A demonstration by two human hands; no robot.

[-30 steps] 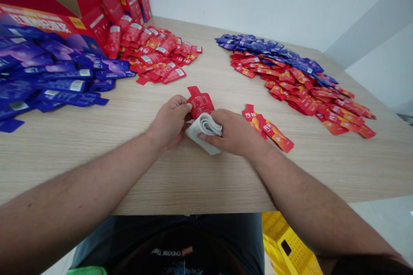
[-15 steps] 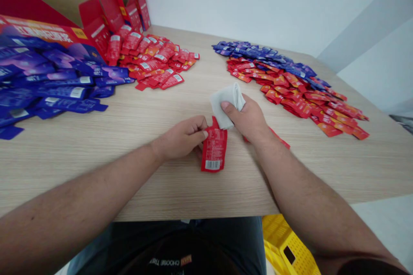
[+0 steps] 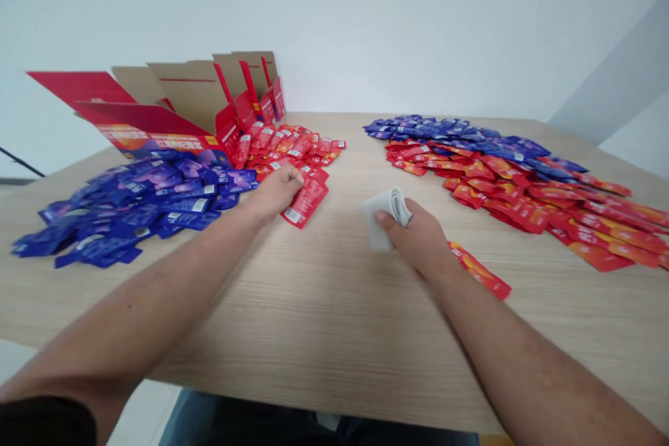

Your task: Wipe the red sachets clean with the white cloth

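My left hand (image 3: 279, 189) is closed on the top end of a red pouch (image 3: 307, 199), its printed back with a barcode facing me. It holds this pouch just in front of the left heap of red pouches (image 3: 293, 143). A folded pale grey cloth (image 3: 380, 223) is gripped in my right hand (image 3: 415, 233), thumb on top, over the middle of the table. Under my right wrist lies a single red-orange pouch (image 3: 481, 270), partly hidden by the arm.
Blue pouches (image 3: 157, 202) are heaped at the left, before open red cardboard boxes (image 3: 157, 132). On the right, a long heap of red pouches (image 3: 512, 188) lies with blue pouches (image 3: 460, 134) behind it. A white wall (image 3: 334, 28) stands behind the wooden table (image 3: 324, 320).
My left hand has carried the red pouch away from the cloth, leftward and toward the left red heap. My right hand keeps the cloth. The view has tilted up, showing more wall and boxes.
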